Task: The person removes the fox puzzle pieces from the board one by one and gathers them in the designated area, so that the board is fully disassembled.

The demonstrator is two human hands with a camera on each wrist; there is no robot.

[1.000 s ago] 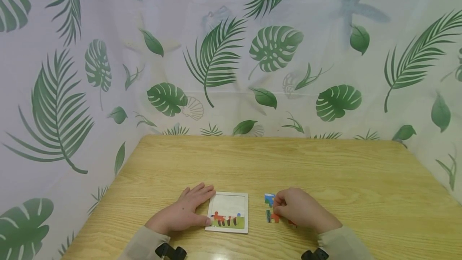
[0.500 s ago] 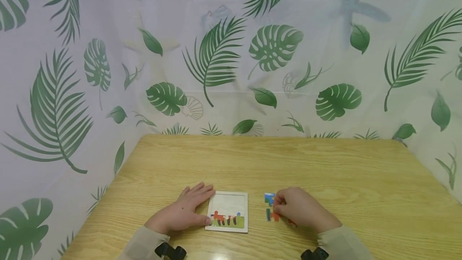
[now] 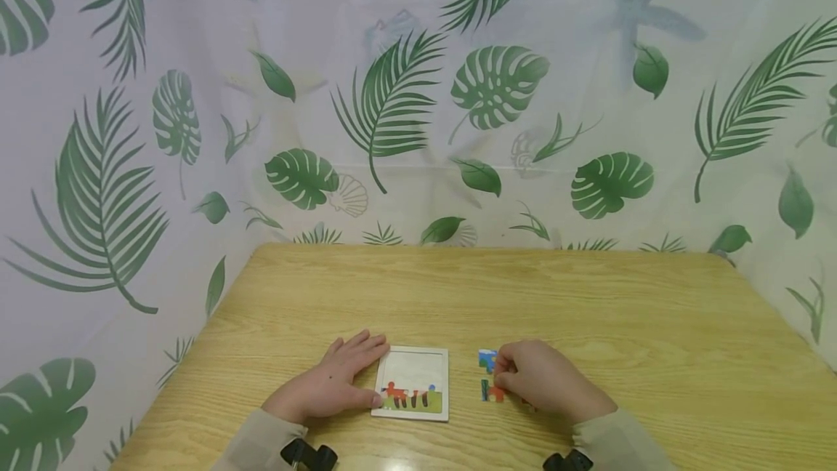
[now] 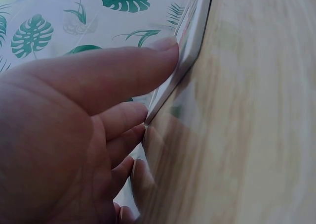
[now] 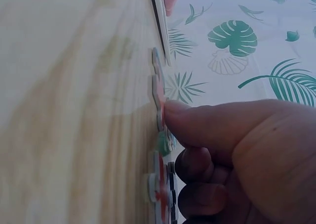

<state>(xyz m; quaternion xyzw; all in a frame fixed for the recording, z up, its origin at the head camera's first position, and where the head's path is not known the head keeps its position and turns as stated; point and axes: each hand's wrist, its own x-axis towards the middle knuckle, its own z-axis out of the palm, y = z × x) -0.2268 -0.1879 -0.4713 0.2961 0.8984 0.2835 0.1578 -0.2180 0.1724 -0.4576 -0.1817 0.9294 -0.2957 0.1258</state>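
My left hand (image 3: 333, 382) rests at the left edge of a small white-framed puzzle tray (image 3: 447, 384). Its thumb lies on the frame, with the other fingers stretched along the side. Along the tray's bottom sits a joined strip of puzzle pieces (image 3: 412, 400) in red, green and dark stripes; above it the pale tray floor shows. My right hand (image 3: 546, 378) is at the loose pieces, fingers curled, and its thumb and index finger pinch a red puzzle piece (image 3: 497, 393) low at the table. In the right wrist view the thumb tip touches a red piece (image 5: 161, 98).
A blue and green piece (image 3: 486, 359) lies just beyond the right fingertips. More loose pieces (image 5: 160, 189) lie beneath the curled right fingers, partly hidden. The wooden table (image 3: 588, 296) reaches back to a leaf-print cloth (image 3: 405, 216).
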